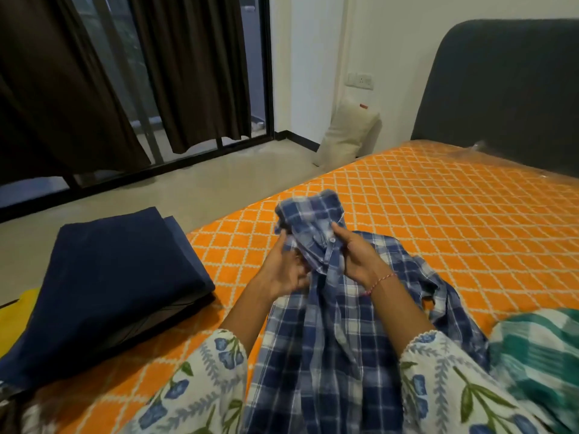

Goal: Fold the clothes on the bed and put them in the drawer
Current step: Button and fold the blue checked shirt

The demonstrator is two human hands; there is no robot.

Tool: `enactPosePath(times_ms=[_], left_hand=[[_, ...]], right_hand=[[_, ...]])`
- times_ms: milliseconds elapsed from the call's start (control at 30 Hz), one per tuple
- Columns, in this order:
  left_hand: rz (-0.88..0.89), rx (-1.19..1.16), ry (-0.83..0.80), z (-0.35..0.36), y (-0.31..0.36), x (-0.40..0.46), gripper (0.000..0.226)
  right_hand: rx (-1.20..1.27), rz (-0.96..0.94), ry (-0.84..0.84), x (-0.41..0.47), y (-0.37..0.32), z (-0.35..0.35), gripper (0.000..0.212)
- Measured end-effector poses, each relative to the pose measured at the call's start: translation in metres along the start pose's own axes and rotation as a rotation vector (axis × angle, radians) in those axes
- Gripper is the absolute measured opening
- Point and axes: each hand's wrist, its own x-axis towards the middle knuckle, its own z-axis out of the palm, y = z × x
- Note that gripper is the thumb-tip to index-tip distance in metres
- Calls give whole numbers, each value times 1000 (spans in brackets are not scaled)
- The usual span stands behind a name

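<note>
A blue and white checked shirt (322,349) lies crumpled on the orange bed (438,220) in front of me, collar end away from me. My left hand (283,270) grips the shirt's front edge near the collar. My right hand (357,255) pinches the other front edge by a white button. A folded dark blue garment (106,277) sits on the bed at the left. A green and white striped garment (539,349) lies at the right edge. No drawer is in view.
A yellow cloth (15,317) peeks out under the dark blue garment. A dark headboard (501,95) stands at the far right. A pale pillow (347,133) leans against the wall on the floor. Brown curtains (62,89) hang over a glass door.
</note>
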Motion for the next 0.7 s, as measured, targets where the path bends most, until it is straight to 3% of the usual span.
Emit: enactPosePath(times_ms=[67, 133, 233, 333, 400, 500, 600, 700], left_hand=[[140, -1, 151, 12, 13, 16, 23], [263, 156, 277, 14, 21, 32, 4], [484, 563, 411, 3, 29, 52, 7], [584, 600, 308, 7, 42, 61, 22], [508, 661, 219, 15, 46, 65, 37], [227, 622, 308, 9, 28, 81, 51], [90, 509, 427, -10, -3, 98, 34], [10, 467, 463, -24, -14, 119, 60]], right_hand=[[-166, -31, 113, 12, 2, -9, 21], [-197, -3, 181, 24, 4, -19, 17], [-172, 55, 244, 44, 10, -34, 17], [-78, 20, 218, 53, 3, -37, 19], [-21, 4, 203, 66, 6, -43, 22], [-69, 129, 299, 77, 32, -61, 44], [-7, 221, 367, 74, 54, -77, 32], [-29, 175, 359, 84, 63, -81, 36]])
